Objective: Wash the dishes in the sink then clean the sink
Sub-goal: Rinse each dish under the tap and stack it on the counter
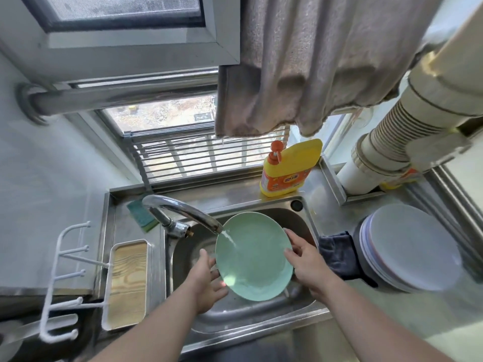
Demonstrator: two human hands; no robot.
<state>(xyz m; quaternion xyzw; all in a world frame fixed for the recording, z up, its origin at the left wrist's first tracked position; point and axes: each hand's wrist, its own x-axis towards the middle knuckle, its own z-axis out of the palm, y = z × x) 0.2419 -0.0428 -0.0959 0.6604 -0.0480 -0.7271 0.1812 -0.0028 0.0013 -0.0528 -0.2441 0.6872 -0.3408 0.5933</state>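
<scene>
A pale green plate (pixel 254 257) is held tilted over the steel sink (pixel 235 313), under water running from the chrome faucet (pixel 183 209). My left hand (pixel 206 282) supports the plate's lower left edge with the thumb on the rim. My right hand (pixel 304 259) grips the right rim, thumb on the plate's face and fingers behind. The stream lands on the plate's upper left.
A yellow detergent bottle (pixel 288 168) stands behind the sink. A green sponge (pixel 141 215) lies left of the faucet. White plates (pixel 410 246) are stacked at right beside a dark cloth (pixel 339 254). A wood-lined tray (pixel 128 283) and white rack (pixel 65 280) sit left. A towel (pixel 313 64) hangs overhead.
</scene>
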